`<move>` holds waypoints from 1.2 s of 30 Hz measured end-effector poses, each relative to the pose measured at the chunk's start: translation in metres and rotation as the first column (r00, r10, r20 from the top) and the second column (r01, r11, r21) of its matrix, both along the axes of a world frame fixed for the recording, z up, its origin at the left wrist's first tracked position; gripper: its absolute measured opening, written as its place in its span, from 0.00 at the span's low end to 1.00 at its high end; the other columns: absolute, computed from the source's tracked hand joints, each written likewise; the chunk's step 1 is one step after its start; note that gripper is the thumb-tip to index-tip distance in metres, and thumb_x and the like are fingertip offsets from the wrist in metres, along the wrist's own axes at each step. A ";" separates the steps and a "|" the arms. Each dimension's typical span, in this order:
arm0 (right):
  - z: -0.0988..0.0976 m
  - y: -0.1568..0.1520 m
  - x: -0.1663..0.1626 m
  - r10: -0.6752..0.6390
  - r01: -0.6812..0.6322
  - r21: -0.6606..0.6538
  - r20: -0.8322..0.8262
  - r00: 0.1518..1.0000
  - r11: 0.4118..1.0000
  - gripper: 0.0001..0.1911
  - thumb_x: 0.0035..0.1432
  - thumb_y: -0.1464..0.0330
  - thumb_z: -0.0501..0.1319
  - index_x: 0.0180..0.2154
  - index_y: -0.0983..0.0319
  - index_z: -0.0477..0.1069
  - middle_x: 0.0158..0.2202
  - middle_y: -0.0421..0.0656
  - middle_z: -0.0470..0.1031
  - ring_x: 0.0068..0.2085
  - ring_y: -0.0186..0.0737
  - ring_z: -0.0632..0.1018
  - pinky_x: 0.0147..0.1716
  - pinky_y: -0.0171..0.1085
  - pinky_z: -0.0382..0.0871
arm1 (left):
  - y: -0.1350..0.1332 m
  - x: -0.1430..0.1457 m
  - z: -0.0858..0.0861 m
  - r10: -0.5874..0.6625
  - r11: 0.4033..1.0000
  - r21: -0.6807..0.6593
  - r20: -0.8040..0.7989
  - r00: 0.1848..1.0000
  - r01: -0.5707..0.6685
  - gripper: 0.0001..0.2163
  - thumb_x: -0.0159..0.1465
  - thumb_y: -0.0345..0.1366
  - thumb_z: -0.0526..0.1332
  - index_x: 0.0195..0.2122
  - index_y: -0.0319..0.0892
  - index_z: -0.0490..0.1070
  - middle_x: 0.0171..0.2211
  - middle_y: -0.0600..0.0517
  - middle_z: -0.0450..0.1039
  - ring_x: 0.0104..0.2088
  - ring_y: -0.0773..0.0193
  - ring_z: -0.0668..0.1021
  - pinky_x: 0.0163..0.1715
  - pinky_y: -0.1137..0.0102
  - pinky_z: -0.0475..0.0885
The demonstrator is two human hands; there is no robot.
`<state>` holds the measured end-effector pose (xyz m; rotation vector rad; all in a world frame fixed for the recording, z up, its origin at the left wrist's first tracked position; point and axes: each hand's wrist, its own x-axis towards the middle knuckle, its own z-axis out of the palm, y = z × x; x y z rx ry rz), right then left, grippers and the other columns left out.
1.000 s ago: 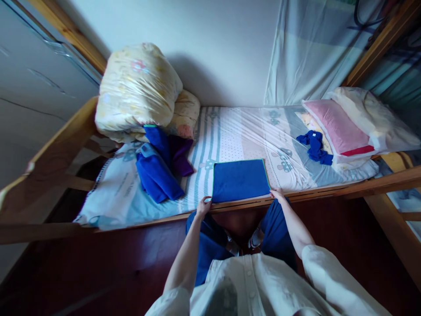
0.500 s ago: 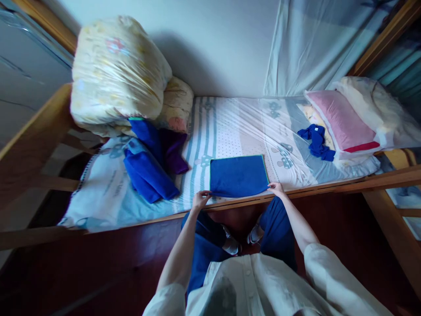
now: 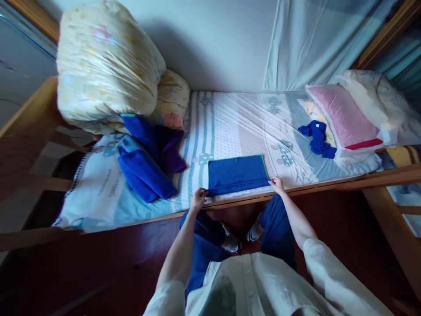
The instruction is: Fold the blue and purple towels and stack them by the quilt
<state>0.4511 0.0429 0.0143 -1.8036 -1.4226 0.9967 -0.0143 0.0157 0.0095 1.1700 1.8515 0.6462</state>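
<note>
A pale wall (image 3: 217,48) and a hanging curtain (image 3: 292,48) stand behind a wooden bed, its patterned sheet (image 3: 237,109) lying wrinkled toward the right. At the far left, a bulky cream quilt (image 3: 108,66) rests against a smaller bedding roll (image 3: 171,96). In front of these, a heap of bright blue fabric (image 3: 144,173) lies partly against a purple cloth (image 3: 170,149), well left of the hands. On the right are a pink pillow (image 3: 344,116), a whitish bundle (image 3: 381,101) just beyond it, and a crumpled blue garment (image 3: 318,139) near the pillow. A wooden rail (image 3: 329,184) runs along the near edge, between the person's legs and the mattress.

The green-edged blue cloth (image 3: 237,171) lies flat near the middle of the bed's near side, a narrow band along its near edge doubled over. The person's 2 hands hold its 2 near corners: the left hand (image 3: 198,198) has a nearly closed pinch grip on the left corner, and the right hand (image 3: 277,184) pinches the right corner between thumb and fingers.
</note>
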 end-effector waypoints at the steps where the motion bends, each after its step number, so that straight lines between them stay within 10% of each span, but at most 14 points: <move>1: -0.001 -0.001 0.002 0.000 0.000 -0.009 0.018 1.000 1.000 0.13 0.52 0.58 0.64 0.34 0.61 0.73 0.30 0.43 0.80 0.35 0.44 0.81 0.36 0.37 0.75 | -0.002 0.000 -0.003 0.001 1.000 -0.012 -0.041 0.999 -0.002 0.11 0.59 0.43 0.59 0.39 0.43 0.71 0.22 0.57 0.72 0.22 0.64 0.76 0.26 0.71 0.73; 9: -0.019 -0.001 -0.002 -0.059 0.070 -0.069 0.152 0.987 0.995 0.09 0.53 0.62 0.66 0.32 0.60 0.74 0.32 0.46 0.82 0.36 0.46 0.83 0.39 0.39 0.75 | -0.004 0.011 -0.020 0.101 0.992 -0.051 -0.272 0.957 -0.119 0.11 0.62 0.40 0.59 0.38 0.40 0.76 0.33 0.44 0.81 0.41 0.51 0.82 0.40 0.64 0.74; 36: -0.047 0.015 -0.011 -0.037 0.101 -0.172 0.342 0.939 0.980 0.09 0.61 0.62 0.61 0.38 0.59 0.74 0.35 0.44 0.81 0.39 0.44 0.80 0.43 0.39 0.73 | -0.005 0.008 -0.032 0.147 0.980 -0.104 -0.204 0.968 -0.171 0.13 0.63 0.41 0.59 0.41 0.39 0.76 0.40 0.42 0.82 0.46 0.50 0.81 0.48 0.60 0.75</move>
